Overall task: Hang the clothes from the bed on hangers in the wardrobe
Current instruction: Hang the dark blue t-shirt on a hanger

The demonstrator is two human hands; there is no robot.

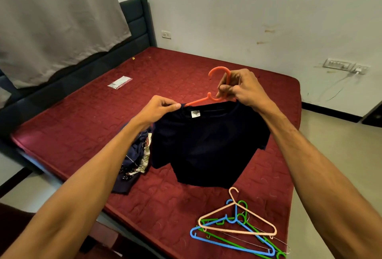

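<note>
A dark navy T-shirt (208, 145) hangs in the air above the bed, its hem brushing the mattress. My left hand (160, 107) pinches the shirt's collar at its left side. An orange plastic hanger (217, 72) pokes out of the neck opening; my right hand (241, 88) grips its stem below the hook, near the right side of the collar. One arm of the hanger shows to the left of the collar, the rest is hidden inside the shirt. A heap of patterned clothes (136, 159) lies on the bed under my left forearm.
The maroon mattress (82, 118) has a dark headboard (136, 25) at the far left. Pink, blue and green spare hangers (237, 229) lie piled at the bed's near right corner. A small clear packet (119, 82) lies further back. Wall sockets (337, 64) sit at right. No wardrobe in view.
</note>
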